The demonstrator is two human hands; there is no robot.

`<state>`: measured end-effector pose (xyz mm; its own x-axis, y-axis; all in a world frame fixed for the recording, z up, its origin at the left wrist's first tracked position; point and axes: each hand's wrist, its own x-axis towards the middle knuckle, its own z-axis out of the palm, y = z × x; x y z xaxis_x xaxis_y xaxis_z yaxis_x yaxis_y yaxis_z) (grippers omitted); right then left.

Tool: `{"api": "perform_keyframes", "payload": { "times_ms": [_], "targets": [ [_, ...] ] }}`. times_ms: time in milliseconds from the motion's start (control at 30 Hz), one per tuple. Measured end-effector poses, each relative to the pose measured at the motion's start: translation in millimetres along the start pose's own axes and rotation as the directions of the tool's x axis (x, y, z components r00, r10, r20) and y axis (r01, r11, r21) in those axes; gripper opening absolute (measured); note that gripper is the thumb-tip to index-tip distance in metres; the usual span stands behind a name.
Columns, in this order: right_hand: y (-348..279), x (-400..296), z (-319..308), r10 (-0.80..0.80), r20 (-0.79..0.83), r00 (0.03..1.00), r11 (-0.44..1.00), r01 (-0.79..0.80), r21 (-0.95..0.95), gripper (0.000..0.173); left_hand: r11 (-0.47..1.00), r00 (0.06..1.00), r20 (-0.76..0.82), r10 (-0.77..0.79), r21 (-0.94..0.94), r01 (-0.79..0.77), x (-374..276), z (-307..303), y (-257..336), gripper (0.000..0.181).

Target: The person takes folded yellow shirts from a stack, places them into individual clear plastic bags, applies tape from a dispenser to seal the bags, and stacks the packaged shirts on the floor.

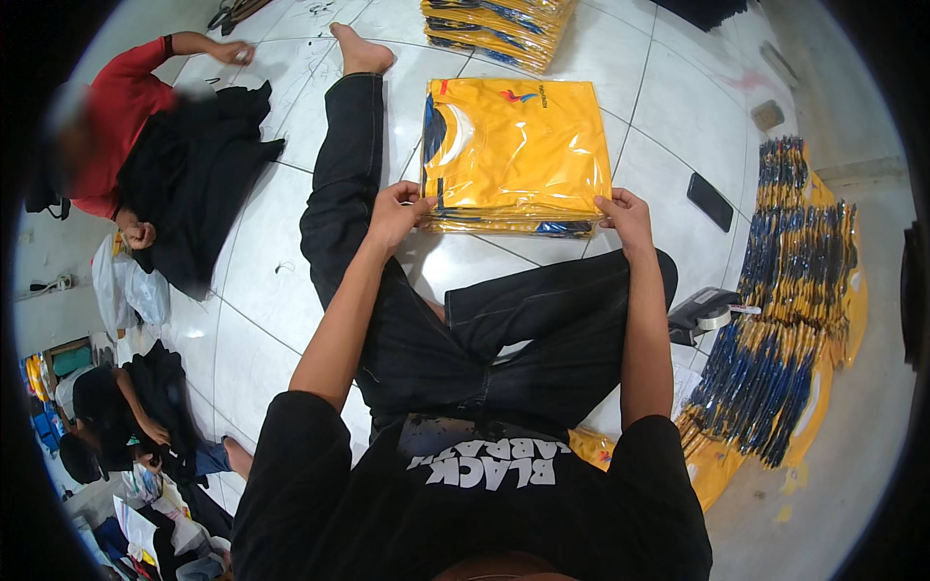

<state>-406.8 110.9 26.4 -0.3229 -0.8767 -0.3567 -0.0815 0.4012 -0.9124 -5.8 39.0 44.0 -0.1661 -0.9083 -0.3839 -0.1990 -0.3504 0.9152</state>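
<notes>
A stack of folded yellow shirts in clear plastic bags (519,156) lies on the tiled floor in front of me. The top shirt shows a white and dark blue collar at its left and a small printed logo. My left hand (399,210) pinches the near left corner of the top bag between thumb and fingers. At the near right corner, my right hand (628,214) grips the bag's edge the same way. Below the top one, the edges of more bagged shirts show between my hands.
Another pile of bagged yellow shirts (498,33) stands beyond. Long rows of them (770,334) lean along the right wall. A black phone (710,202) and a tape dispenser (701,316) lie at right. Two people (131,138) with black cloth sit at left, near white plastic bags (131,287).
</notes>
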Motion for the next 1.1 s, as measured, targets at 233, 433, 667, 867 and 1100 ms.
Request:
{"api": "perform_keyframes", "payload": {
  "times_ms": [233,433,667,867,1100],
  "targets": [
    [-2.5,-5.6,7.4,0.001,0.039,0.999,1.000,-0.001,0.006,0.035,0.994,1.000,-0.019,0.006,0.111,-0.004,-5.3,-8.4,-0.5,0.025],
    [6.2,-2.4,5.4,0.057,0.089,0.994,0.995,-0.050,-0.086,0.031,0.991,0.997,-0.074,-0.004,0.132,0.014,-2.8,-8.9,-4.2,0.045],
    [5.1,-2.4,9.3,0.036,0.090,0.995,0.988,-0.022,-0.152,0.027,0.965,0.999,-0.041,-0.031,0.259,0.041,-1.0,-11.8,-5.0,0.048],
    [8.7,-3.3,3.4,-0.048,0.076,0.996,0.985,0.060,-0.164,0.038,0.915,0.999,-0.026,0.043,0.403,-0.029,3.0,-9.2,-10.0,0.058],
    [-60.0,-51.6,48.7,-0.260,0.280,0.924,0.786,0.371,-0.494,0.084,0.631,0.996,-0.022,0.085,0.775,-0.036,-27.0,-1.9,4.6,0.054]
  ]
}}
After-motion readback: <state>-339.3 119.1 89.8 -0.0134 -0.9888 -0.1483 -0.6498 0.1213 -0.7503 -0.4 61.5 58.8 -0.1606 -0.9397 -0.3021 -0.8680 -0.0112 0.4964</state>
